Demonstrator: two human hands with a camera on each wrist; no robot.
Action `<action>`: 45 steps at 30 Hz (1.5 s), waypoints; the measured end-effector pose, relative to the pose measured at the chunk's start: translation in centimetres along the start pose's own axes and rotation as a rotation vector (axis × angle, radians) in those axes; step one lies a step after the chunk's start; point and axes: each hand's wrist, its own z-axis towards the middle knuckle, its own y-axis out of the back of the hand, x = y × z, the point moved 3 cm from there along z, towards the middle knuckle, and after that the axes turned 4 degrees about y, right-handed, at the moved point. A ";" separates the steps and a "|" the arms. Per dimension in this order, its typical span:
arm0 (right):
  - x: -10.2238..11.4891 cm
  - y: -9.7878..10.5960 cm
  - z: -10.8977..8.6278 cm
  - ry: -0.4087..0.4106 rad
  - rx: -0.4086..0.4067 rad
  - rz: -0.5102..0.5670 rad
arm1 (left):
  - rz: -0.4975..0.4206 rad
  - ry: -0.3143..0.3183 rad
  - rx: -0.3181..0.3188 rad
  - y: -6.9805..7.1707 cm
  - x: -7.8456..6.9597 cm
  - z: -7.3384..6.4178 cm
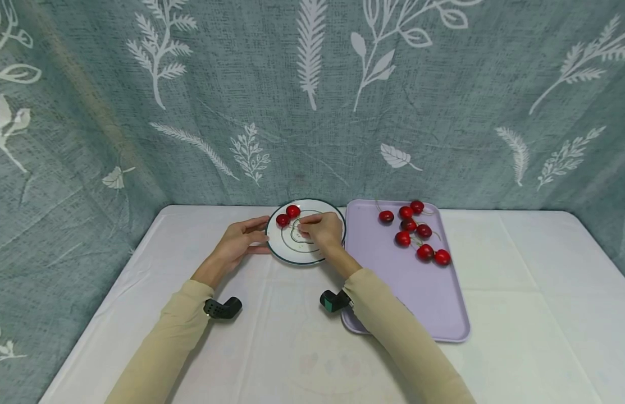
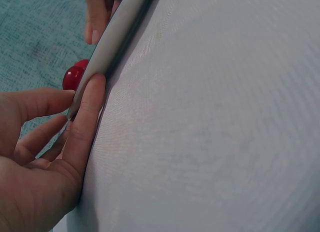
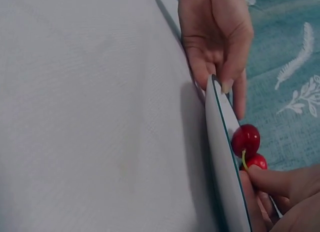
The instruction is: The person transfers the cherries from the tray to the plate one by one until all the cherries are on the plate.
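Note:
A white plate (image 1: 312,259) with a dark green rim holds two red cherries (image 1: 288,215) near its far left edge. My left hand (image 1: 236,242) grips the plate's left rim, with digits on both sides of the edge in the left wrist view. Over the middle of the plate, my right hand (image 1: 323,229) has its thumb and finger together. The right wrist view shows a thin green stem (image 3: 244,161) running from the nearer cherry (image 3: 246,140) to those fingertips, which pinch it. The other cherry (image 3: 257,162) is partly hidden behind the fingers.
A lilac tray (image 1: 378,269) lies right of the plate, its upper part holding several stemmed cherries (image 1: 408,225). My right forearm crosses its lower left part. White cloth (image 1: 272,348) covers the table, and a patterned teal curtain (image 1: 272,101) hangs behind it.

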 end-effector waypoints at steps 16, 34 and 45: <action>0.2 0.0 0.2 -0.080 0.019 0.052 | 0.009 0.002 -0.009 0.0 -0.1 -0.2; 3.0 1.9 0.6 -0.058 0.297 0.099 | 0.018 0.013 -0.018 0.0 -0.1 -0.1; 5.2 7.0 2.0 -0.021 0.424 -0.031 | 0.008 0.010 -0.010 -0.1 -0.2 -0.1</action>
